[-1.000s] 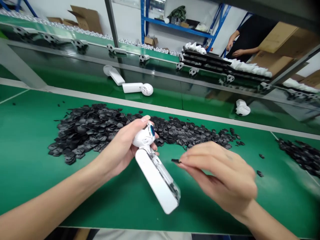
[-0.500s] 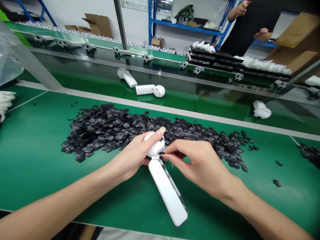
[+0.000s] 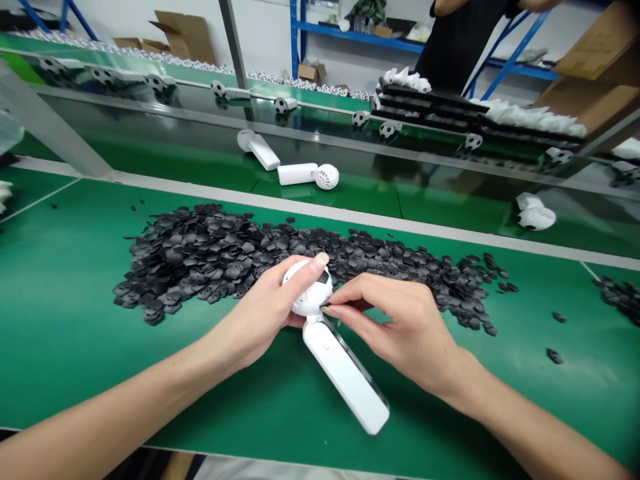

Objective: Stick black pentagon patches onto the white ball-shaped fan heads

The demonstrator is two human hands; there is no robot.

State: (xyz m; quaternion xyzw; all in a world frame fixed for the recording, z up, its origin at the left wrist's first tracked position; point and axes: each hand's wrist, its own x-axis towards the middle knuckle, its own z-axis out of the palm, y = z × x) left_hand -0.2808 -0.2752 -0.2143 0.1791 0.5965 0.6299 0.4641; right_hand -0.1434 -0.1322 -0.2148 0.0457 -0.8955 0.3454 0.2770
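A white handheld device (image 3: 346, 375) with a round ball-like head and a long flat handle hangs over the green table. My left hand (image 3: 273, 303) grips its head, thumb on top beside a black patch. My right hand (image 3: 400, 320) pinches a small black piece at the right side of the head, near the joint with the handle; only a dark sliver of it shows between thumb and forefinger. Behind both hands lies a long heap of black pentagon pieces (image 3: 200, 257).
Past a pale rail (image 3: 210, 193), white devices (image 3: 297, 174) and another one (image 3: 535, 212) lie on a dark green belt. Ball-headed units line its far side. Black trays (image 3: 430, 113) hold white items. A person in black (image 3: 450, 53) stands behind. Loose black pieces (image 3: 555, 356) lie at right.
The device's handle end has swung right and slightly up. Its head has turned, showing a black patch more clearly. The person behind has shifted, and the whole view has moved slightly.
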